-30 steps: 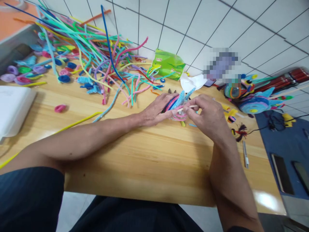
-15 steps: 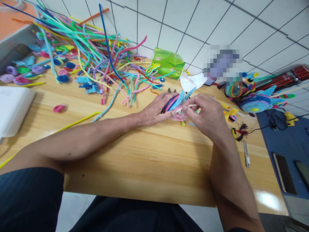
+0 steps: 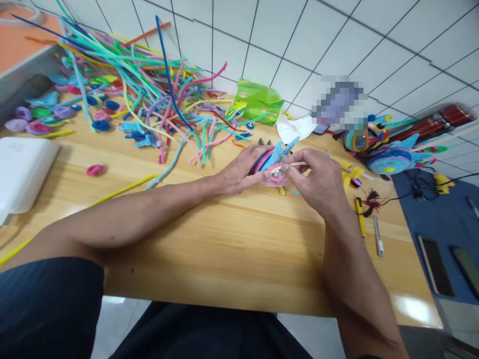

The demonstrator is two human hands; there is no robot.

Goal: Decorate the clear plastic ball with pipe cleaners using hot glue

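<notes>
My left hand (image 3: pixel 243 169) is closed around the side of a coiled pipe-cleaner craft (image 3: pixel 265 158) with pink and dark-blue bands. Light-blue fuzzy spikes (image 3: pixel 277 152) stick up from it, and a pink ring with a clear-looking middle faces me. Between the thumb and fingers of my right hand (image 3: pixel 322 174) is pinched a thin pale stick (image 3: pixel 298 163). Its near end touches the craft by my left thumb. My fingers hide much of the craft's far side.
A heap of pipe cleaners (image 3: pixel 138 70) lies at the back left, beside small coiled pieces. Behind my hands stands a green packet (image 3: pixel 258 101). Finished-looking blue craft (image 3: pixel 392 159), red flask (image 3: pixel 443 122), yellow pen-like tool (image 3: pixel 359 217) and utility knife (image 3: pixel 378 237) are on the right.
Both hands keep nearly the same hold and place. My right forearm has shifted slightly left, and the yellow pen-like tool beside it now shows. The view has moved a little.
</notes>
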